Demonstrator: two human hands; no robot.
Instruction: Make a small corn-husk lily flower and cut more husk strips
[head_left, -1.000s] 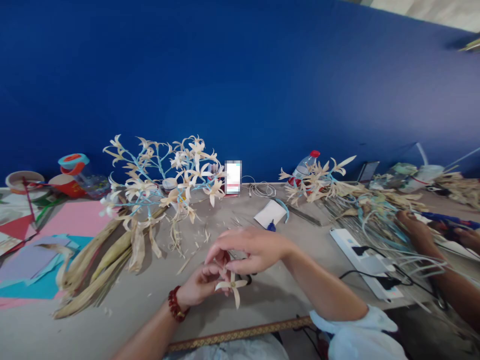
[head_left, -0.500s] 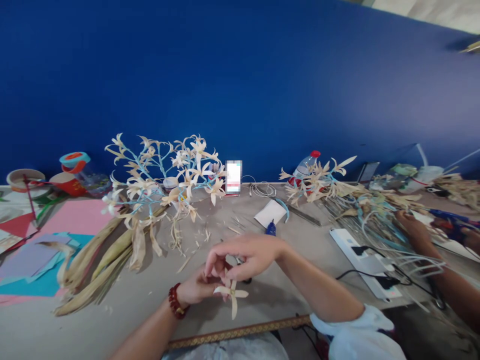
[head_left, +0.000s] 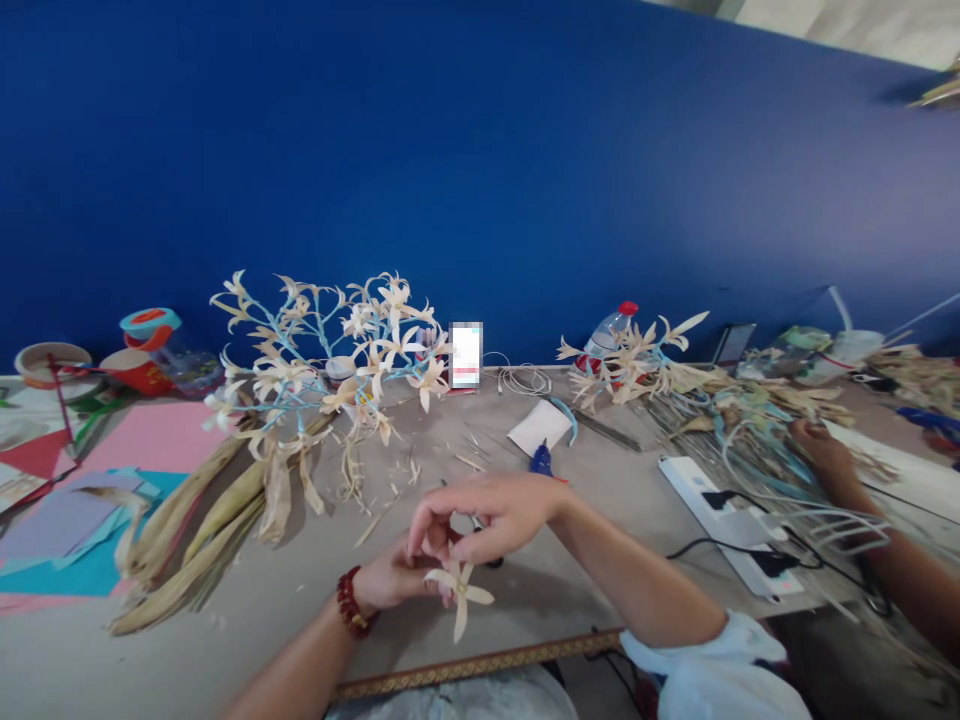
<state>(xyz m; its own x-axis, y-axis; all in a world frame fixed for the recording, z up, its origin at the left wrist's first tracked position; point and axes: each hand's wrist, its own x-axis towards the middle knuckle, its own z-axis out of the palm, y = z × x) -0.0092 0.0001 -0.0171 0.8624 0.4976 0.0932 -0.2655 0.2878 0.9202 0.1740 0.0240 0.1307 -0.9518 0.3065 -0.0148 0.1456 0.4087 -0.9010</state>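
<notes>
A pale husk flower (head_left: pixel 462 596) with several narrow petals hangs face-on in front of my hands, close to the table's front edge. My left hand (head_left: pixel 395 574), with a red bead bracelet (head_left: pixel 352 602) at the wrist, is closed on the flower from behind. Over it arches my right hand (head_left: pixel 491 508), fingers curled down and thumb pinching beside the flower's upper petals. The stem and most fingertips are hidden between the two hands. Partly covered behind them is a dark-handled tool (head_left: pixel 493 562), too hidden to name.
Finished-looking flowers on blue stems (head_left: pixel 330 340) stand at the back left, with dried husks (head_left: pixel 187 520) and coloured paper (head_left: pixel 157 440) nearby. A blue glue gun (head_left: pixel 541 458) lies beyond my hands. Right are a power strip (head_left: pixel 724 530), cables and a co-worker's hand (head_left: pixel 825 455).
The flower has turned and tilted slightly between my fingers; both hands stay almost in place. At the far right, the co-worker's blue tool has moved away to the right.
</notes>
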